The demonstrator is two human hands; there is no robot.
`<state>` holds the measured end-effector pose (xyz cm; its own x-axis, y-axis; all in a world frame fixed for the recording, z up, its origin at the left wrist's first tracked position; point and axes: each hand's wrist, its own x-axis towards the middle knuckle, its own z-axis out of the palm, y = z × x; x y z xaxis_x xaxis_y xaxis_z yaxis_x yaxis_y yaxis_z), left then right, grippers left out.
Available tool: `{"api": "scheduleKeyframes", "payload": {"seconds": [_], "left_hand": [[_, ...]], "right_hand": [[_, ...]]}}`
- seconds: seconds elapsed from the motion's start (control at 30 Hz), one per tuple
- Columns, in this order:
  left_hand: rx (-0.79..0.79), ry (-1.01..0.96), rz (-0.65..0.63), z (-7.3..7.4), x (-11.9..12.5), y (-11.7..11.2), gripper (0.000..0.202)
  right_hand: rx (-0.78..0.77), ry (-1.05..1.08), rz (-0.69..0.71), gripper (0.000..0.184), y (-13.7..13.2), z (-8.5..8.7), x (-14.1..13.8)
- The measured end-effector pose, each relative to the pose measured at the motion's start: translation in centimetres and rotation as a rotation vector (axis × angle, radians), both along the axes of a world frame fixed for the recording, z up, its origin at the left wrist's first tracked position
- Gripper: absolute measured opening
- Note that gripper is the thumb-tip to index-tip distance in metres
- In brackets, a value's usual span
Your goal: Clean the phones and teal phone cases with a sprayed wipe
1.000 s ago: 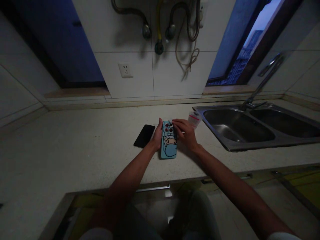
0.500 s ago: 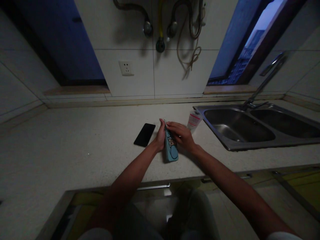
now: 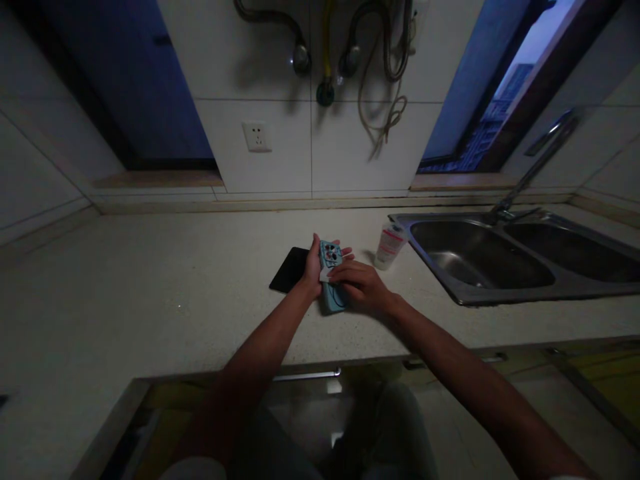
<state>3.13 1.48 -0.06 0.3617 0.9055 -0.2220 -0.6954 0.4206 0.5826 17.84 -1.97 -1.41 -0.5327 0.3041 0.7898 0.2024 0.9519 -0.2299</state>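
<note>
A phone in a light-blue cartoon case (image 3: pixel 334 303) lies back side up in my left hand (image 3: pixel 313 267), camera lenses at its far end. The thumb runs along its left edge, and fingertips show beyond its right side. My right hand (image 3: pixel 361 283) is closed over the middle of the case, pinching a small white tissue (image 3: pixel 325 275) against it. Whether that piece is paper or cloth is hard to tell. Just left of my left hand, a second phone with a black screen (image 3: pixel 289 269) lies on the counter, partly covered by the hand.
A clear plastic cup with red print (image 3: pixel 390 245) stands on the pale counter (image 3: pixel 200 280), right of my hands. Farther right is a double steel sink (image 3: pixel 480 257) with a tap (image 3: pixel 525 170). Pipes and a socket (image 3: pixel 257 136) are on the tiled wall.
The blue-cased phone has turned from its edge to show its back and lenses. My right hand has slid nearer along it, the white tissue now showing. My left hand now overlaps the black phone.
</note>
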Motion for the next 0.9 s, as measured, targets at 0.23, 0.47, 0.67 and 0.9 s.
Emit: {"api": "scheduleKeyframes", "payload": {"seconds": [0.23, 0.47, 0.67, 0.9], "left_hand": [[0.038, -0.067, -0.044, 0.2, -0.7, 0.1, 0.068], [0.058, -0.093, -0.101, 0.3, -0.6, 0.0, 0.067], [0.010, -0.079, -0.131, 0.8, -0.2, -0.6, 0.056], [-0.073, -0.015, -0.130, 0.3, 0.4, -0.7, 0.054]], "right_hand": [[-0.027, -0.104, -0.212, 0.022, 1.0, -1.0, 0.6], [-0.145, -0.031, -0.466, 0.022, 1.8, -1.2, 1.4], [-0.215, 0.103, -0.552, 0.024, 1.8, -1.1, 0.8], [-0.196, 0.085, -0.519, 0.035, 2.4, -1.9, -0.3]]}}
